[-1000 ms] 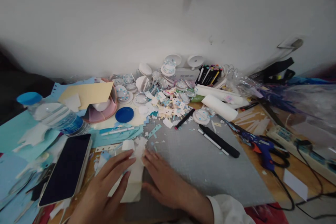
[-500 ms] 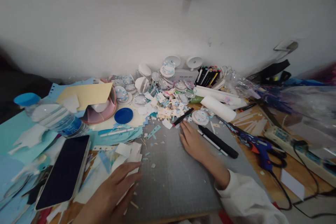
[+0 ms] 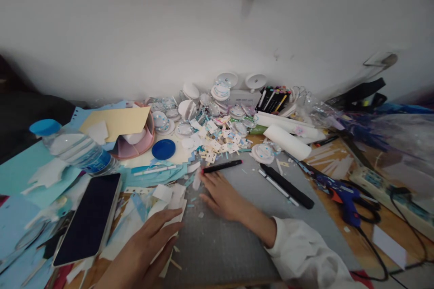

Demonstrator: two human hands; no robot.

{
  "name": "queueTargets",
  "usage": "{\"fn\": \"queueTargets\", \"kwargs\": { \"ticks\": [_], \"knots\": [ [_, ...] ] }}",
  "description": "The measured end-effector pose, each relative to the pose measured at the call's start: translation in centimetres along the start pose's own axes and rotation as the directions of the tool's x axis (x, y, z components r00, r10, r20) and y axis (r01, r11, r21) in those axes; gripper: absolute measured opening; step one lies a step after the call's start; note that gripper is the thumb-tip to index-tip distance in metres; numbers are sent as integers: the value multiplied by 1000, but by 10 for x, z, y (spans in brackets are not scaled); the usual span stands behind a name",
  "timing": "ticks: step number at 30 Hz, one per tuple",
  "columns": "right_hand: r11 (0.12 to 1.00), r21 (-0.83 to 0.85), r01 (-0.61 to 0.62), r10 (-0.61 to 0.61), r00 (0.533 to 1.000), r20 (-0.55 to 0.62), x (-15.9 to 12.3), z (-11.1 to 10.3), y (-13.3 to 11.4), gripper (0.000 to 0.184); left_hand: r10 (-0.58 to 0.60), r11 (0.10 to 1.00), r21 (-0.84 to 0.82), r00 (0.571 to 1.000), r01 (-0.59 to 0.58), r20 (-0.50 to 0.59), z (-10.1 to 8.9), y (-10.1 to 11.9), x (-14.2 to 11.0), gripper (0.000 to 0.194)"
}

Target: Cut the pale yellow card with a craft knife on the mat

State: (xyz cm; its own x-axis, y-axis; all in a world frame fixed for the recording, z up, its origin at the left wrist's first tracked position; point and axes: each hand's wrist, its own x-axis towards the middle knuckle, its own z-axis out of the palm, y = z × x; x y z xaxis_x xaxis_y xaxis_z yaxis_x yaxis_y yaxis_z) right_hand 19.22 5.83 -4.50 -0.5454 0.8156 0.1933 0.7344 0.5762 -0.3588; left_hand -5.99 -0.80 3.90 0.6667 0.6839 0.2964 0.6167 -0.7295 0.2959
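My right hand lies low on the grey cutting mat with its fingers stretched out to the left. A black marker with pink ends lies along the tips of those fingers. Just left of the fingertips sit paper scraps, some pale and some blue. My left hand is open at the mat's left edge, fingers spread, over or beside a heap of white and light-blue paper offcuts. Whether its underside touches the paper is hidden.
A phone and a tilted water bottle are on the left. Small paper cutouts pile up at the back. On the right lie a thick black marker, a blue glue gun with its cord, and a power strip.
My right hand has slid left across the mat, and the black marker has shifted left and turned nearly level. Scraps by the fingertips have moved left too. My left hand stays about where it was.
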Motion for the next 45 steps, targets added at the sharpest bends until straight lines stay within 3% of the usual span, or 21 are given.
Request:
{"fn": "queueTargets", "kwargs": {
  "ticks": [3, 5, 13, 19, 23, 25, 28, 32, 35, 38, 41, 45],
  "knots": [
    [993, 39, 110, -111, 993, 24, 0, -8, -5, 53, 2, 1000, 18, 1000, -1, -20, -2, -1, -1, 29],
    [992, 44, 122, -122, 993, -4, -3, -16, 1, 46, -6, 1000, 20, 999, 7, -33, -4, -2, -1, 29],
    [985, -98, -144, 123, 974, -191, 10, -35, 42, 28, -39, 997, -68, 999, 39, -2, 4, -5, 6, 33],
    [985, -156, -70, 53, 992, -110, 8, -35, 44, 16, 2, 995, -100, 998, 4, 60, 19, -2, 39, 35],
    [987, -146, -71, 53, 990, -129, -1, -37, 41, 14, 106, 994, -23, 977, -104, 185, 45, -1, 70, 33],
    [980, -144, -136, 107, 974, -198, -4, -44, 49, 17, 117, 993, 2, 970, -121, 211, 62, -3, 80, 41],
    [945, -149, -293, 231, 915, -331, -4, -59, 73, 22, 77, 994, 57, 973, -91, 216, 80, -9, 81, 50],
    [883, -151, -444, 344, 833, -434, -3, -73, 92, 29, -18, 988, 157, 983, -11, 182, 80, -17, 69, 49],
    [899, -139, -414, 329, 851, -409, -8, -62, 73, 35, -71, 975, 221, 986, 36, 152, 71, -24, 57, 46],
    [950, -111, -290, 249, 925, -287, -13, -31, 34, 37, -93, 964, 258, 987, 56, 131, 64, -32, 50, 43],
    [973, -80, -215, 196, 961, -194, -7, -1, -7, 50, -75, 965, 259, 989, 39, 131, 58, -39, 48, 40],
    [998, -27, -49, 46, 994, -99, 14, 8, -41, 54, -7, 976, 217, 990, -25, 141, 40, -42, 49, 37]
  ]
}}
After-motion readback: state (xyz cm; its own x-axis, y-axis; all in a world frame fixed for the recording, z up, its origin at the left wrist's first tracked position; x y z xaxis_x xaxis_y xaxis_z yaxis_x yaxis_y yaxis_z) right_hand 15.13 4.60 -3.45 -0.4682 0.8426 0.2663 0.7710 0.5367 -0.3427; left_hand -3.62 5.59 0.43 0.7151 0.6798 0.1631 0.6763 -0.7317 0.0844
